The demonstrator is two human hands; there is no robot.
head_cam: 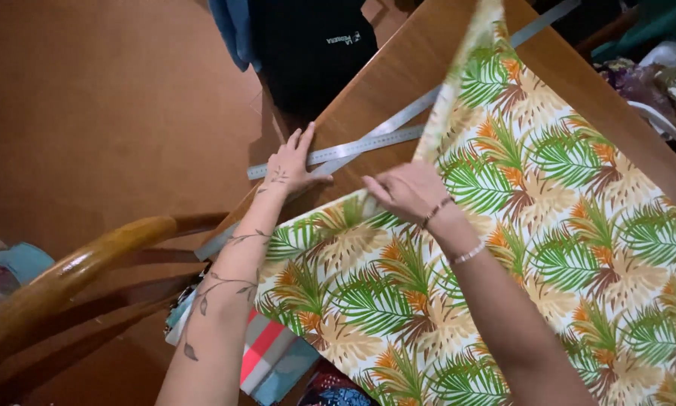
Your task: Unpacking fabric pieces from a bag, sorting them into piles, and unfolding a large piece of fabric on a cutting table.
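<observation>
Table: your brown wooden table (398, 68) runs diagonally from lower left to upper right; its far end is cut off by the top edge, and most of its surface is covered.
Fabric: the cream cloth printed with green, orange and brown palm leaves (548, 225) lies on the table, its long axis following the table's diagonal. Its right and bottom parts run out of view, and its upper-left edge is folded up, showing the paler underside.
Chair: a curved brown wooden chair back (74, 271) stands at lower left, partly out of view.
Rulers: two long silver metal rulers (375, 139) lie on the bare wood along the fabric's upper-left edge; they cross near your left hand, and one end disappears under the fabric.
Striped cloth: a red, grey and blue striped piece (270, 357) shows below the table edge, mostly hidden by your left forearm and the fabric.
Left hand: your left hand (293, 165) lies flat with fingers spread, pressing down on the rulers.
Right hand: your right hand (409, 192) is closed, pinching the fabric's folded edge; the fingertips are hidden beneath the hand.
</observation>
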